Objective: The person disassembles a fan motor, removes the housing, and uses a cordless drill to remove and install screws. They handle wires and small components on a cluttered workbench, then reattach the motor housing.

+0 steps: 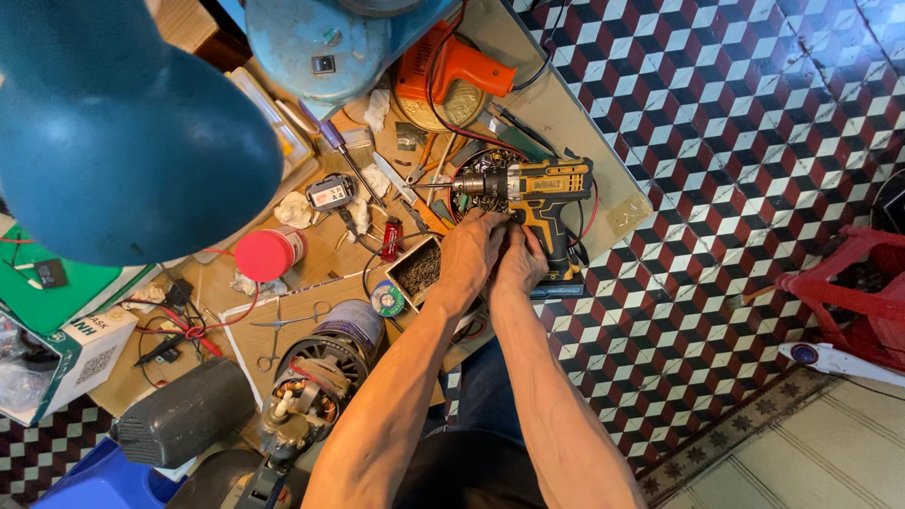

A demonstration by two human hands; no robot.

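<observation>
Nearest the camera, two bare forearms reach up from the lower edge over a cluttered table (pixel 566 113), with an electric motor (pixel 316 372) with exposed windings and a dark grey housing (pixel 179 419) lying to their left. The left hand (pixel 468 253) lies palm down with its fingers curled and pressed together at the underside of a yellow and black cordless drill (pixel 542 193); just what the fingertips grip is hidden. The right hand (pixel 520 259) sits just beside it, touching it, fingers bent in against the drill's handle, and whether it pinches anything cannot be told. The drill lies on its side near the table's right edge, chuck pointing left over a round dish of small metal parts (pixel 481 184). Left of the hands sit a small box of screws (pixel 418 270), a red cap (pixel 264 254) and scissors (pixel 287 325). Farther off lie an orange power tool (pixel 452 71) and a blue lamp base (pixel 320 47). A large blue lamp shade (pixel 113 132) blocks the upper left.
</observation>
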